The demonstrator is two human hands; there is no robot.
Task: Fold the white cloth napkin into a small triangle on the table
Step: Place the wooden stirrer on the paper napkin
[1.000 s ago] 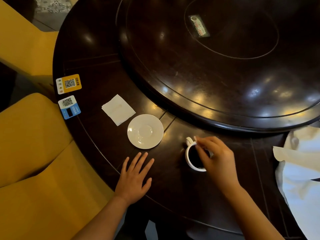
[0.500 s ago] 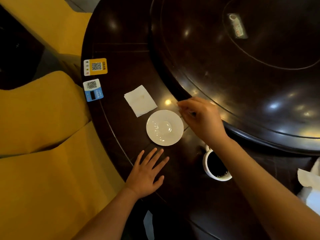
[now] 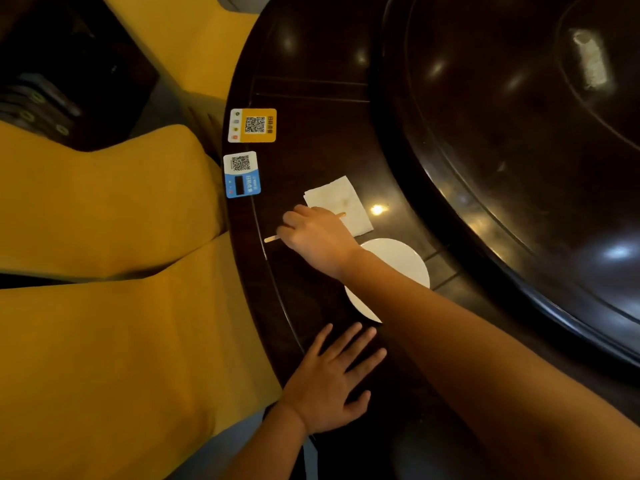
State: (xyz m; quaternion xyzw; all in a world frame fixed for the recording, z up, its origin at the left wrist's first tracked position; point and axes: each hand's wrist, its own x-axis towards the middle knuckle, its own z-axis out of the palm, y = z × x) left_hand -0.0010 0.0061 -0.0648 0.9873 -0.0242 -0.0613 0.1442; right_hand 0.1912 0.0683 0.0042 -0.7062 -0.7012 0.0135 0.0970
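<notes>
Right hand: we see it curled around a thin pale wooden stick, knuckles up, reaching across the white round saucer
Left hand: flat on the dark wooden table, fingers spread, holding nothing
White folded napkin: lies flat just beyond our right hand; the stick's far tip overlaps its near edge

Right hand grips a thin wooden stick across the white napkin's near corner; left hand lies flat on the dark tabletop, near a white saucer
</notes>
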